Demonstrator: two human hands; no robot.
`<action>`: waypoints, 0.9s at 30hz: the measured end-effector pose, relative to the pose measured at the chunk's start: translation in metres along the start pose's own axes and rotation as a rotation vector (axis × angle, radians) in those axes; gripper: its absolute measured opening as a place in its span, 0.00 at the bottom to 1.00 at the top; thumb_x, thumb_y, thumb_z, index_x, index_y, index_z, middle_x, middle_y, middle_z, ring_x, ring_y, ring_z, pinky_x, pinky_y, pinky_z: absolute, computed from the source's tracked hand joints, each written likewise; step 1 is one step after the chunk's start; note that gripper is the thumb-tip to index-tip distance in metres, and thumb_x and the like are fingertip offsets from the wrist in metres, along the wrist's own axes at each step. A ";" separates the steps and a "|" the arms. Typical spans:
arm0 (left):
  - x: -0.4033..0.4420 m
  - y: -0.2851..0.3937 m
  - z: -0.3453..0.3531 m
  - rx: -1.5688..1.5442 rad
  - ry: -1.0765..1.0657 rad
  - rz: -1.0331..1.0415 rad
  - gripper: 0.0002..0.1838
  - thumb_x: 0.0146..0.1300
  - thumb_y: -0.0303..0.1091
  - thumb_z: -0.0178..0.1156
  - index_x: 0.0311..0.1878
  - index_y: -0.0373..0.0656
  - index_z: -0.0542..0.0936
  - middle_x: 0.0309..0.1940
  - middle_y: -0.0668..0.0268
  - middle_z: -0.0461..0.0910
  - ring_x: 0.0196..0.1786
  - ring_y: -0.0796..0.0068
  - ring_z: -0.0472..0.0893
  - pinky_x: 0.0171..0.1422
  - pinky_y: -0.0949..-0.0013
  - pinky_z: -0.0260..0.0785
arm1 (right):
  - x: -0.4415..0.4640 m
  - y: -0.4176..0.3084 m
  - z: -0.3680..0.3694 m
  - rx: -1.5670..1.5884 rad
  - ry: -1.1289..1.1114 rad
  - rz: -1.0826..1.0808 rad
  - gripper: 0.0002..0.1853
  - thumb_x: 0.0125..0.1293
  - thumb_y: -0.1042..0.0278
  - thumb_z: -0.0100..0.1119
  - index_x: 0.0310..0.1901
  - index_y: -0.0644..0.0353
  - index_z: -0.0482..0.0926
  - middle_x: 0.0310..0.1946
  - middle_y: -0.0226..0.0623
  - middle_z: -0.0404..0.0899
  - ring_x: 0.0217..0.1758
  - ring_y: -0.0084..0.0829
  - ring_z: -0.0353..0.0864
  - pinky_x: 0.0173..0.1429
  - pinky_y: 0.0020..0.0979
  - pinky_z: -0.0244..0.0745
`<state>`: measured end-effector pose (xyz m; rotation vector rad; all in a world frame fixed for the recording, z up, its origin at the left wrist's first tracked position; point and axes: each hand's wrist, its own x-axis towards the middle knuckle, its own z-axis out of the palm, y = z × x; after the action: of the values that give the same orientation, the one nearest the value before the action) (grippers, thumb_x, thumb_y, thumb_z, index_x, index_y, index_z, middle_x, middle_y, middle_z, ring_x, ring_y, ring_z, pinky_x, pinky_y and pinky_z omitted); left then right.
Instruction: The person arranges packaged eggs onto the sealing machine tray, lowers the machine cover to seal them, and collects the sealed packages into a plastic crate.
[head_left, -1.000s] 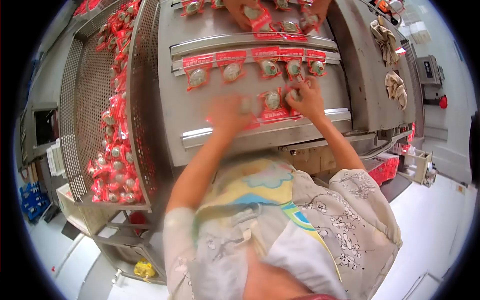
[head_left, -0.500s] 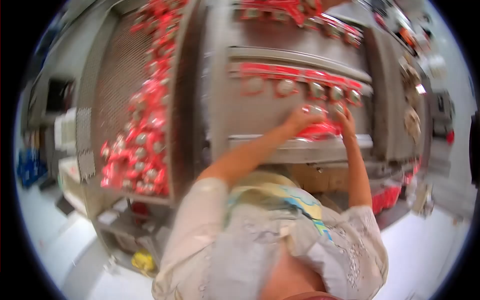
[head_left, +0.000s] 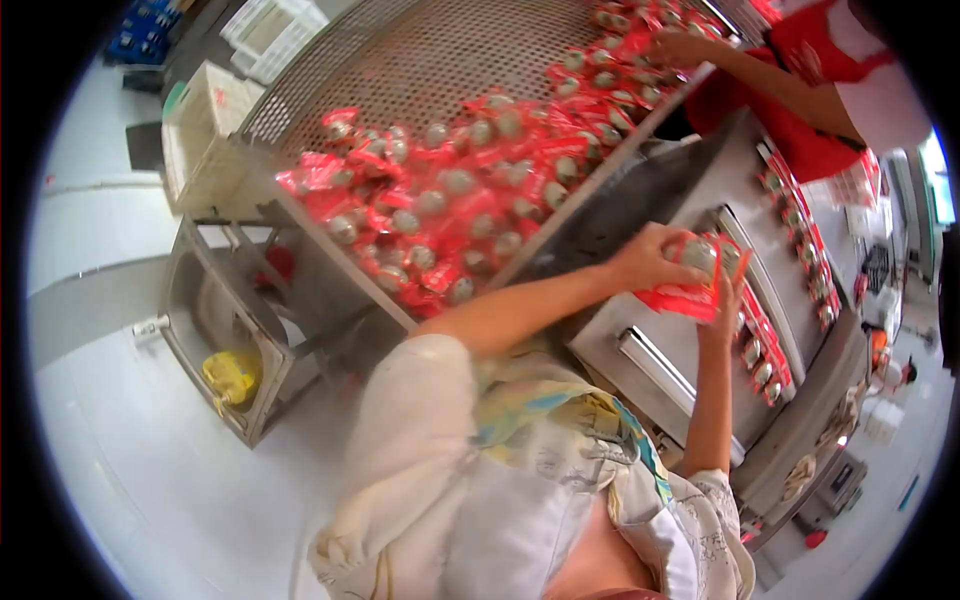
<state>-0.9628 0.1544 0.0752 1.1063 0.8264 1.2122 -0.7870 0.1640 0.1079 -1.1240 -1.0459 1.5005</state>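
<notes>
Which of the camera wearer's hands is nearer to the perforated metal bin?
Left. The left hand grips red packets from the side toward the metal bin; the right hand is at their far side.

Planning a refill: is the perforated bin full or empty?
Neither, partly filled: red packets lie heaped in the perforated bin, while some perforated metal shows bare.

A single head-worn camera looks forward and steeply down over the wearer's clothing (head_left: 530, 495), which fills the bottom of a round, wide-angle frame. The left hand (head_left: 652, 262) and right hand (head_left: 733, 292) appear close to the lens, right of centre. The view takes in a perforated tray (head_left: 385, 65) at top, a steel table (head_left: 612, 342) slanting at right and pale floor (head_left: 140, 390) at left.
</notes>
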 end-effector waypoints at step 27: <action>-0.202 0.015 -0.331 1.666 0.343 -0.762 0.62 0.42 0.66 0.68 0.74 0.45 0.48 0.72 0.45 0.50 0.74 0.40 0.46 0.69 0.30 0.42 | 0.068 0.194 0.283 -1.398 -0.596 -0.275 0.39 0.62 0.36 0.48 0.71 0.48 0.59 0.73 0.58 0.43 0.74 0.67 0.39 0.74 0.61 0.34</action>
<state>-1.3163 0.0244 -0.0193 1.5220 2.4189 -0.2093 -1.1085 0.1718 -0.0302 -1.2855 -2.7442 0.7309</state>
